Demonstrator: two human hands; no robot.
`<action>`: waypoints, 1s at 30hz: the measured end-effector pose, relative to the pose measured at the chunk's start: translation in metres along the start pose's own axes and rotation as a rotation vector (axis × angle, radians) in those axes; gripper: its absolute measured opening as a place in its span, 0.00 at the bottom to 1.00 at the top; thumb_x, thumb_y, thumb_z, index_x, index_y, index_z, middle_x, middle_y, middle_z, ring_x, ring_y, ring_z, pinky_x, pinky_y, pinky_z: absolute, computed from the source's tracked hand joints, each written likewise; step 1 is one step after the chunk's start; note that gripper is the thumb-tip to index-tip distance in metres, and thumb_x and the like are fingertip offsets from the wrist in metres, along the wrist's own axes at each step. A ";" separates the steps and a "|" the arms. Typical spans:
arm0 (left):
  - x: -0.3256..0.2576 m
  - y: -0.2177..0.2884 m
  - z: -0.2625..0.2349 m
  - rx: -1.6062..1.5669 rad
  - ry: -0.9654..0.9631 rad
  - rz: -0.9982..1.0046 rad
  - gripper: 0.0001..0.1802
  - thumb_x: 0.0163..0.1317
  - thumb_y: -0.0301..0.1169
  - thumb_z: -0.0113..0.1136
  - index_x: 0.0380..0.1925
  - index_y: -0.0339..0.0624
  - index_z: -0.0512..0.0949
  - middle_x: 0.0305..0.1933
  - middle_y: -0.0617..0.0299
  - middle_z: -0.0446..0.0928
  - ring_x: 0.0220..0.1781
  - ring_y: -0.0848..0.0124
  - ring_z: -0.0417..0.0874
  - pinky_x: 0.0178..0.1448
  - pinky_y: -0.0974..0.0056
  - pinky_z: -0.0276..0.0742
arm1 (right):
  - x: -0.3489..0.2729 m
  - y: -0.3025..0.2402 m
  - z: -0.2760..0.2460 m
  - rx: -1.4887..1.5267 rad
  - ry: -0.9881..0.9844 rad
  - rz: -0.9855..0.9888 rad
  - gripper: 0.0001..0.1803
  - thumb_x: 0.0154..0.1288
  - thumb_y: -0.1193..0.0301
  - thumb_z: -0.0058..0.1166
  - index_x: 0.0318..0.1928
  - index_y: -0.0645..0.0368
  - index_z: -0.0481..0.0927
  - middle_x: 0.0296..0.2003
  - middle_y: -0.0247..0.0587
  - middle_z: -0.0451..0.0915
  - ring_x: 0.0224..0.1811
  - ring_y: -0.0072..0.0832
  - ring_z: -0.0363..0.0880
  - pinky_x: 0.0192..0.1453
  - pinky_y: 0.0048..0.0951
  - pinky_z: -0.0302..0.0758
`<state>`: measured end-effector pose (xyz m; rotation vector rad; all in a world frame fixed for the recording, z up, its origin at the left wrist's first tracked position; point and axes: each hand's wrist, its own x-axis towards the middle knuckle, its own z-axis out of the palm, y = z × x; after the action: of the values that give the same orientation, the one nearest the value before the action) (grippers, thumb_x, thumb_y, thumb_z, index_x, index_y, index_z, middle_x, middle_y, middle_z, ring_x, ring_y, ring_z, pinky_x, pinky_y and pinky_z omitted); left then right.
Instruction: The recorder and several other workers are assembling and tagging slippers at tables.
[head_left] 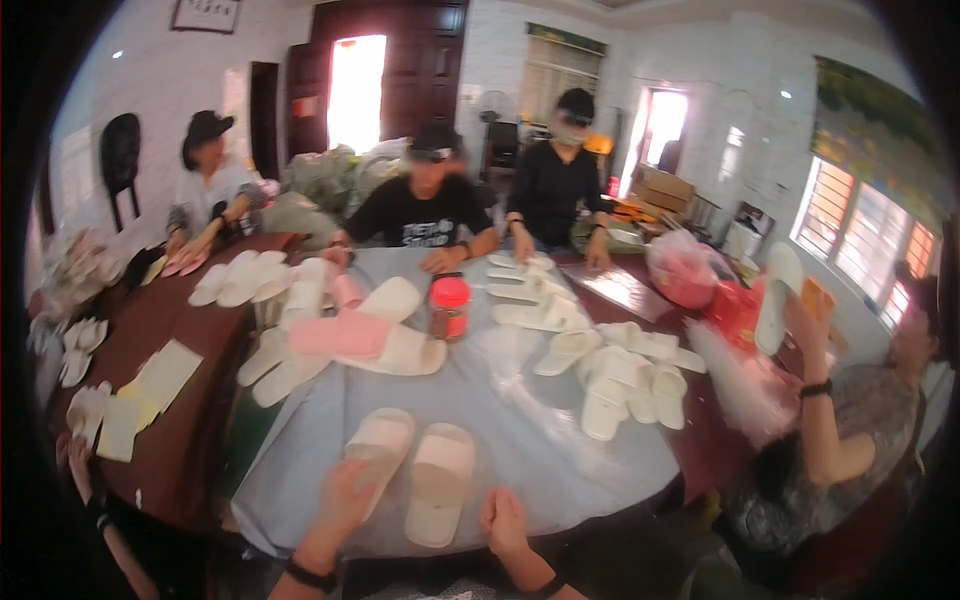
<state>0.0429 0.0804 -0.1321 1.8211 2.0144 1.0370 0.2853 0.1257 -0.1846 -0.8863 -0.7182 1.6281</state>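
Left hand (pixel 345 497): rests on the heel of the left cream slipper (pixel 378 448), grip loose and flat, not closed around it.
Right hand (pixel 503 522): lies empty on the table (pixel 520 440) just beside the right cream slipper (pixel 439 482), fingers relaxed.
Pair: side by side, soles down, near the table edge, within easy reach.
Hard to see: fingertips blurred; wrists cut off by the lower edge.

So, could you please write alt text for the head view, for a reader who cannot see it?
A person's left hand rests on one of two cream slippers lying side by side on a grey-blue covered table, with the right hand on the cloth beside them. More white and pink slippers and a red-lidded jar lie further across, where other people sit.
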 end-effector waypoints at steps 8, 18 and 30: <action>-0.032 -0.015 0.029 0.182 0.090 0.080 0.31 0.41 0.39 0.63 0.46 0.36 0.68 0.51 0.39 0.62 0.51 0.46 0.64 0.53 0.52 0.61 | 0.028 -0.045 0.031 -1.127 -0.085 -0.442 0.29 0.57 0.57 0.50 0.54 0.62 0.64 0.23 0.44 0.74 0.25 0.34 0.74 0.31 0.31 0.71; -0.061 0.045 0.023 0.457 0.106 0.228 0.23 0.49 0.40 0.58 0.44 0.41 0.72 0.45 0.46 0.69 0.52 0.51 0.66 0.53 0.54 0.62 | 0.054 -0.031 0.028 -1.417 -0.328 -0.509 0.31 0.50 0.65 0.54 0.56 0.57 0.63 0.31 0.47 0.76 0.34 0.43 0.74 0.38 0.38 0.71; -0.061 0.042 0.037 0.357 -0.181 0.373 0.45 0.37 0.53 0.63 0.59 0.55 0.61 0.66 0.53 0.49 0.65 0.39 0.43 0.56 0.28 0.39 | 0.052 -0.016 0.028 -1.216 -0.288 -0.600 0.27 0.50 0.68 0.54 0.53 0.54 0.68 0.34 0.50 0.74 0.34 0.43 0.74 0.39 0.36 0.70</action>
<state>0.1101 0.0342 -0.1490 2.4451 1.8863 0.5845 0.2635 0.1799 -0.1659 -1.0780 -2.0458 0.6632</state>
